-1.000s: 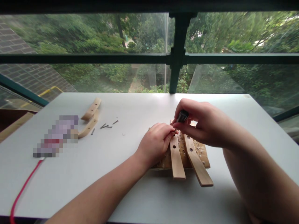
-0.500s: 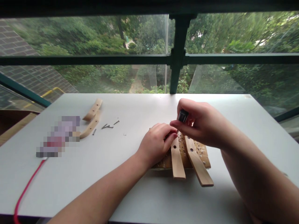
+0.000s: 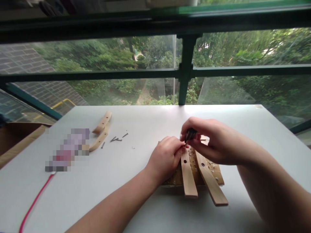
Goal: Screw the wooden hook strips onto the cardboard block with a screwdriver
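Two wooden slats with holes [image 3: 188, 176] lie on a brown, pitted board [image 3: 213, 170] near the table's front. My left hand [image 3: 166, 157] rests on the board's left part, fingers curled and pinched at the top end of the left slat. My right hand [image 3: 211, 144] hovers just above that end, closed around a small dark tool [image 3: 190, 133] that points down at the slat. What the left fingers pinch is too small to make out.
The white table [image 3: 136, 194] stands against a window. Two more curved wooden slats [image 3: 100, 131] and several loose nails [image 3: 116, 139] lie at the back left, beside a blurred object [image 3: 66, 150] with a red cord [image 3: 34, 202]. A cardboard box [image 3: 14, 139] sits left of the table.
The view has tilted up, so everything sits lower in the picture. My right hand has lowered the dark tool towards the slat end by my left fingers.
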{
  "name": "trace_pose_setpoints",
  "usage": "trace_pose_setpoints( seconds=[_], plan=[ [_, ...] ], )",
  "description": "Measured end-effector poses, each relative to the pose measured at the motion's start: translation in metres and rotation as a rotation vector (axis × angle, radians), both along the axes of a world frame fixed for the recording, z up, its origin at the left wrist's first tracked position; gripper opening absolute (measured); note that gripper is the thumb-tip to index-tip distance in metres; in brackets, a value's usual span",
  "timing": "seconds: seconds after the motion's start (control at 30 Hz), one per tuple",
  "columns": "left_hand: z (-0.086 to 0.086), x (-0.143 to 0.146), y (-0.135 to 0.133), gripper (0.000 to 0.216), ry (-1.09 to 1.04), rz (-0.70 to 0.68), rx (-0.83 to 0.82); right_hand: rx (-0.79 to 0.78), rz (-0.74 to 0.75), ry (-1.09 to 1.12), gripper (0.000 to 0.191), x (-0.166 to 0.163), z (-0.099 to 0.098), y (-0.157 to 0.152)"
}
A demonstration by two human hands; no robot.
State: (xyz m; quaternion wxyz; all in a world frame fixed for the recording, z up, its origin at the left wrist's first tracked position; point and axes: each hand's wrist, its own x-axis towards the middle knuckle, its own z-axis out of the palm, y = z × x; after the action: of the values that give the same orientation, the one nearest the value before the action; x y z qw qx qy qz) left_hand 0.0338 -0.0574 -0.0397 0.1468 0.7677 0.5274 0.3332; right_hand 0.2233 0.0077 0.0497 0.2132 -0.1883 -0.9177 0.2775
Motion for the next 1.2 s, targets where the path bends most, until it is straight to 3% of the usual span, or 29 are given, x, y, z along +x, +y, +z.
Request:
trace_pose_setpoints(
  seconds=[0.23, 0.53, 0.67, 0.77, 0.93, 1.2],
  plan=[
    [-0.004, 0.000, -0.003, 0.014, 0.052, 0.040, 0.047, 0.005, -0.127, -0.067, 0.016, -0.009, -0.007, -0.004],
    [-0.001, -0.003, 0.003, 0.011, 0.050, 0.024, 0.084, -0.024, -0.170, -0.019, 0.015, -0.007, -0.009, -0.005],
    [-0.005, -0.005, 0.004, 0.015, 0.020, 0.003, 0.155, -0.093, -0.029, 0.044, 0.050, -0.001, -0.002, -0.008],
    [-0.008, -0.005, 0.004, 0.016, 0.034, -0.023, 0.171, -0.071, 0.008, 0.015, 0.038, 0.001, 0.001, -0.011],
    [-0.006, -0.002, 0.000, 0.015, 0.088, -0.024, 0.096, -0.026, -0.106, -0.058, 0.013, -0.001, -0.005, -0.008],
    [-0.002, -0.001, -0.001, 0.018, 0.082, -0.043, 0.139, 0.015, -0.107, -0.029, 0.016, -0.005, -0.013, -0.008]
  ],
)
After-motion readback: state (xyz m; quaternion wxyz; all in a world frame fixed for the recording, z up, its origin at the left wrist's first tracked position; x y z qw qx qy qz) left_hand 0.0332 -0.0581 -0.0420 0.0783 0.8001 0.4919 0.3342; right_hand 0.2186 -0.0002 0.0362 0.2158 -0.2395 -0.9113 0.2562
